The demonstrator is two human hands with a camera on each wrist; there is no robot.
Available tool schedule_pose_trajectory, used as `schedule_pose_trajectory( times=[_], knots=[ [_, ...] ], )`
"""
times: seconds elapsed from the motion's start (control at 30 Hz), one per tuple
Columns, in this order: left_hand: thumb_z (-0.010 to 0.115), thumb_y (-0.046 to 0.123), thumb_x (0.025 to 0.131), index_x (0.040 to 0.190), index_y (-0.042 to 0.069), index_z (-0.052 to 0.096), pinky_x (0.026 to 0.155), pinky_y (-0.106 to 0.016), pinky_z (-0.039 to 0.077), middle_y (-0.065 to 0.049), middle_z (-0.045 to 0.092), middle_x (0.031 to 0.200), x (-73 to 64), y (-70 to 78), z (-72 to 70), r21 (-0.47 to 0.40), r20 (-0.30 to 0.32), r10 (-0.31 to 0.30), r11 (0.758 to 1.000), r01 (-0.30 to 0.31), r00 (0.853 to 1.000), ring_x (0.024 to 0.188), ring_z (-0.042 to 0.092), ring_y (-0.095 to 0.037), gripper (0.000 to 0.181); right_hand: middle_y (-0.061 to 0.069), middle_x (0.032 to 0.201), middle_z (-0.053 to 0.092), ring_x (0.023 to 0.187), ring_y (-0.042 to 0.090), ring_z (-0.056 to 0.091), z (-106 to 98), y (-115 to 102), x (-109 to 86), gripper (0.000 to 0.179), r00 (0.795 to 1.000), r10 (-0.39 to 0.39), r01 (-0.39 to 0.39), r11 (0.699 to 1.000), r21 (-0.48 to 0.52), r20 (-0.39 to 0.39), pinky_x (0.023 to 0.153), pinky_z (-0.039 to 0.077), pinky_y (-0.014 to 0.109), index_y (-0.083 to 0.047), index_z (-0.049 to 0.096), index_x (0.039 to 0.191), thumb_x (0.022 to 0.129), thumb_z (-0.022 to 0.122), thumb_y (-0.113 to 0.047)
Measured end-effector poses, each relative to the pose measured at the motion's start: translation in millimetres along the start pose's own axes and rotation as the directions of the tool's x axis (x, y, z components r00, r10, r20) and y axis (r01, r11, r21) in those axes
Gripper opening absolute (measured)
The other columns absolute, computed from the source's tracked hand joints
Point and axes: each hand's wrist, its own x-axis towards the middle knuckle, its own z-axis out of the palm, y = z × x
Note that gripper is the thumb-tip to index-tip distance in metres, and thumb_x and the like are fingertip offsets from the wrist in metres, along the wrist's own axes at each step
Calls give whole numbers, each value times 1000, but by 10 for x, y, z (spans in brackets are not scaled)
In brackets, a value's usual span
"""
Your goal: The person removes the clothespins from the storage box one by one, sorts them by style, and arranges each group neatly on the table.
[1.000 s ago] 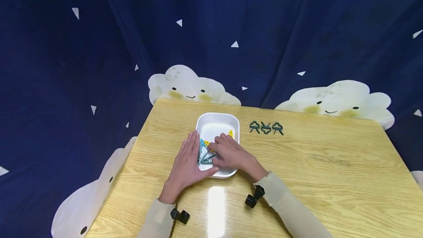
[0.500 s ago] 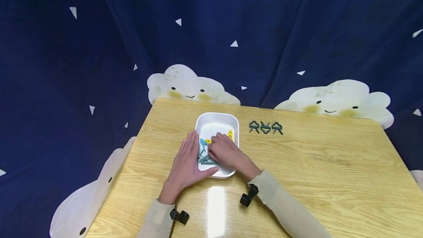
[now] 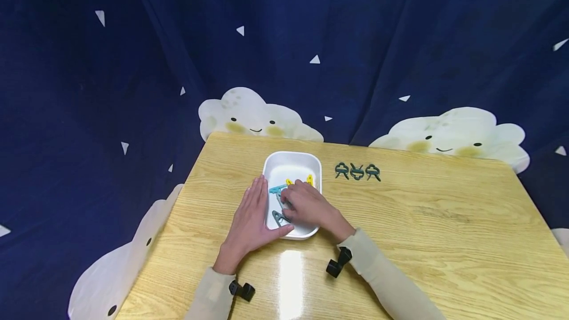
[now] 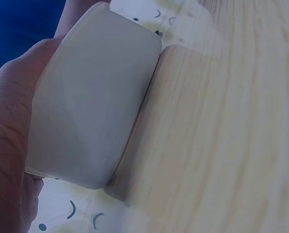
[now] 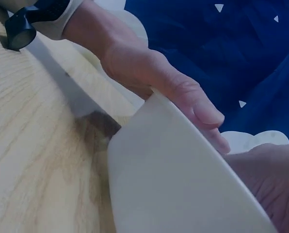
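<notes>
Head: my left hand (image 3: 251, 219) lies flat, fingers straight, along the white rounded-rectangular bin (image 3: 292, 160); my right hand (image 3: 307, 204) is inside, fingers curled beside grey-green plastic clips (image 3: 277, 217). Can't tell if pinching. Clips probably light, stiff, springy; pinch arms.

Left wrist: bin sits on pale wood-grain tabletop (image 4: 217, 141).

Right wrist: left thumb at rim.
</notes>
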Motion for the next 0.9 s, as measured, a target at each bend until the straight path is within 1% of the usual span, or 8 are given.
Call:
schedule_pose_trajectory(
  times=[0.03, 0.1, 0.17, 0.23, 0.4, 0.6, 0.9],
  knots=[
    [54, 92, 79, 166, -1, 7, 132, -42, 12, -18, 10, 175, 0, -1, 2, -1, -2, 2, 1000, -2, 1000, 162, 3, -25, 136, -3, 98, 67, 92, 19, 52, -4, 8, -4, 22, 1000, 0, 0, 1000, 1, 1, 85, 47, 35, -15, 73, 106, 90, 77, -29],
    [54, 92, 79, 166, -2, 8, 132, -43, 12, -18, 10, 175, 1, -2, 4, -4, -5, 6, 1000, -6, 1000, 162, 3, -25, 135, 0, 110, 65, 98, 19, 51, -18, 21, -12, 44, 1000, 0, 0, 1000, -8, 20, 90, 47, 36, -14, 69, 125, 86, 79, -32],
    [54, 92, 79, 166, -2, 8, 132, -42, 12, -18, 9, 175, 2, -1, 3, -5, -7, 9, 1000, -9, 1000, 162, 3, -25, 135, 3, 114, 63, 100, 20, 50, -31, 29, -12, 58, 999, -4, 4, 1000, -18, 47, 92, 47, 37, -14, 65, 134, 83, 81, -34],
    [53, 92, 79, 166, -2, 9, 132, -42, 11, -17, 8, 175, 4, -1, 0, -7, -5, 8, 1000, -8, 1000, 162, 3, -25, 135, 5, 117, 61, 101, 21, 49, -42, 36, -6, 66, 997, -10, 13, 1000, -29, 74, 92, 46, 37, -14, 62, 139, 81, 83, -36],
    [53, 92, 80, 166, -2, 9, 132, -42, 11, -16, 7, 175, 4, 6, -17, -9, -4, 7, 1000, -8, 1000, 162, 4, -26, 135, 4, 116, 58, 100, 20, 46, -67, 42, 21, 72, 993, -14, 18, 999, -41, 114, 91, 45, 36, -17, 59, 145, 80, 83, -37],
    [52, 92, 80, 166, -2, 8, 132, -39, 8, -16, 7, 175, 9, 4, -19, -3, 8, 5, 1000, -5, 1000, 162, 4, -26, 134, 2, 110, 55, 97, 19, 44, -78, 48, 50, 75, 989, 15, -9, 999, -38, 148, 89, 43, 34, -20, 57, 149, 81, 83, -38],
    [53, 91, 80, 166, -2, 8, 132, -41, 11, -18, 9, 175, 7, -1, -13, -3, -5, 20, 1000, -20, 1000, 162, 6, -28, 134, 1, 111, 55, 97, 19, 44, -47, 64, 72, 77, 988, 26, -16, 998, -67, 149, 88, 43, 33, -20, 56, 149, 82, 84, -48]
  ],
)
